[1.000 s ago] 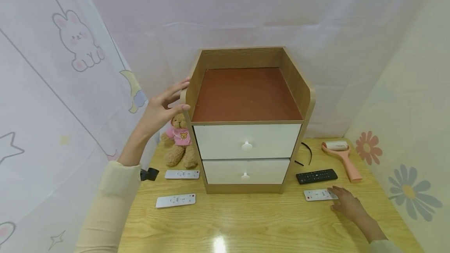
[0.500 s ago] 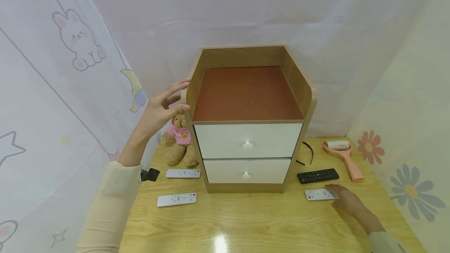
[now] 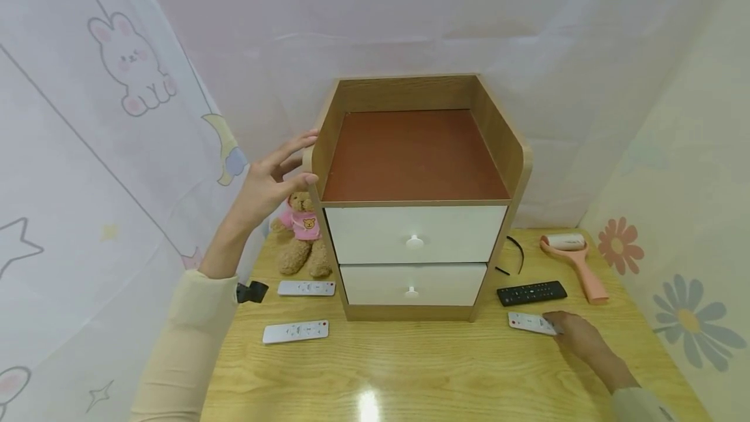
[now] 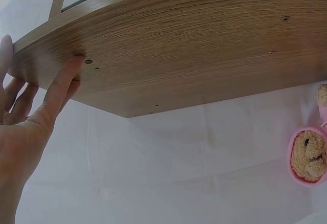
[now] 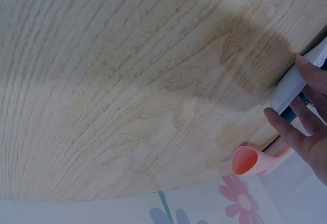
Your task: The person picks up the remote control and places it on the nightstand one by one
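Note:
A white remote control (image 3: 530, 323) lies at the right, its end under my right hand (image 3: 583, 338). In the right wrist view, the thumb and fingers of that hand (image 5: 309, 116) pinch the remote control (image 5: 288, 88) along its edges. My left hand (image 3: 266, 181) rests with extended fingers against the left side panel of a wooden cabinet (image 3: 409, 308) with two white drawers, both closed. In the left wrist view, a fingertip of the left hand (image 4: 30, 127) touches the panel's outer face (image 4: 194, 45).
A black remote control (image 3: 532, 293), a lint roller (image 3: 577, 269) and a black headband (image 3: 518, 253) lie right of the cabinet. On its left sit a teddy bear (image 3: 303, 239) and two white remote controls (image 3: 306, 288). Printed curtains (image 3: 644, 168) bound the table (image 3: 410, 363).
The white remote control has turned slightly under my right hand, its right end now nearer me. My right fingers have closed on it. The left hand keeps its place on the cabinet.

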`<action>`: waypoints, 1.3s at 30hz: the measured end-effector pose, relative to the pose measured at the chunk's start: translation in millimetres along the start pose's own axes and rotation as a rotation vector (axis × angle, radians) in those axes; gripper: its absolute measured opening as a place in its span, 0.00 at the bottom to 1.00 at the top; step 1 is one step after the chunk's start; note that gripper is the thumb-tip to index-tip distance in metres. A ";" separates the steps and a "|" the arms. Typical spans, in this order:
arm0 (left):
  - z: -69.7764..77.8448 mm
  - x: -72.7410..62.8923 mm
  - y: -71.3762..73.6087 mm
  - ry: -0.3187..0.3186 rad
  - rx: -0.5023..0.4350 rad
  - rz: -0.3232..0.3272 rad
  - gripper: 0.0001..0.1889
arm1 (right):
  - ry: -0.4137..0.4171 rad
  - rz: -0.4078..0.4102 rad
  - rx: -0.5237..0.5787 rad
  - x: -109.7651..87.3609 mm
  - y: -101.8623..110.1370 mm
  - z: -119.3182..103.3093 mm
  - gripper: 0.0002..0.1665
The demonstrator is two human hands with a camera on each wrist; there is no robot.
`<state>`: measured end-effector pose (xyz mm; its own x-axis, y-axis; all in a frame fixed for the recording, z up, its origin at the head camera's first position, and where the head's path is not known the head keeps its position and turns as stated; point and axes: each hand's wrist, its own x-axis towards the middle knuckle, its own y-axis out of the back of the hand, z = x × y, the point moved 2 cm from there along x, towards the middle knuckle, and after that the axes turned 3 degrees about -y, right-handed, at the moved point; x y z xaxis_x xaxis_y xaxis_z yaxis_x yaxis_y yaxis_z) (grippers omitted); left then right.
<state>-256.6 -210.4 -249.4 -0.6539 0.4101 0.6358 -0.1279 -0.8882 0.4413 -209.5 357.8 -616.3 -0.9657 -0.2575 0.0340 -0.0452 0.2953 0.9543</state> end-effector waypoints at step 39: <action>-0.8 0.2 -3.6 0.020 -0.024 0.006 0.29 | 0.235 0.472 -0.147 18.9 173.2 -41.3 0.29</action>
<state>-256.9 -207.3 -251.3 -0.6698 0.4008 0.6251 -0.1420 -0.8955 0.4219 -224.9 366.1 -438.1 -0.7885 -0.3314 0.5181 0.4322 0.3007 0.8501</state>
